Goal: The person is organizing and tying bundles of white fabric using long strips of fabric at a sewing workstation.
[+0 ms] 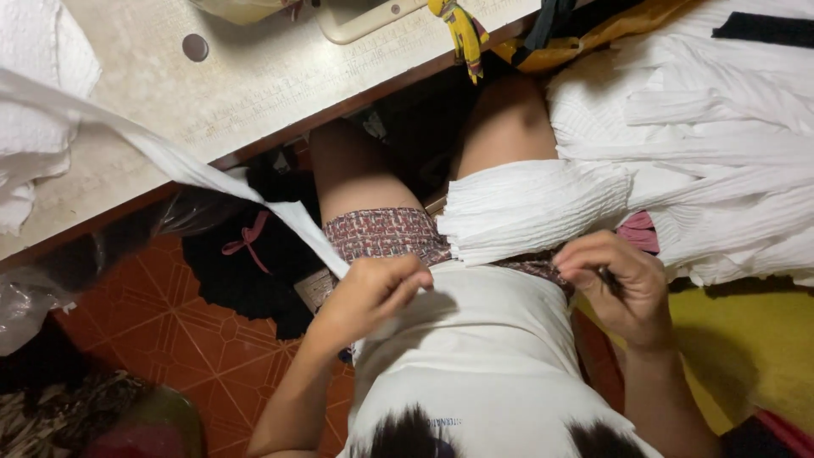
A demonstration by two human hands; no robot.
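Observation:
My left hand (370, 293) is closed on a long white fabric strip (182, 165) that runs up and left across the table edge. My right hand (617, 284) pinches the near edge of a pleated white fabric piece (534, 208) lying over my lap. Both hands sit just above my patterned shorts (386, 233) and white shirt (475, 348). The strip's lower end is hidden under my left hand.
A worn sewing table (254, 80) spans the upper left, with white cloth (34, 102) piled on it. A heap of pleated white fabric (712, 127) lies at right. Dark garments (246, 271) rest on the orange tiled floor (195, 339). A yellow surface (746, 348) sits at lower right.

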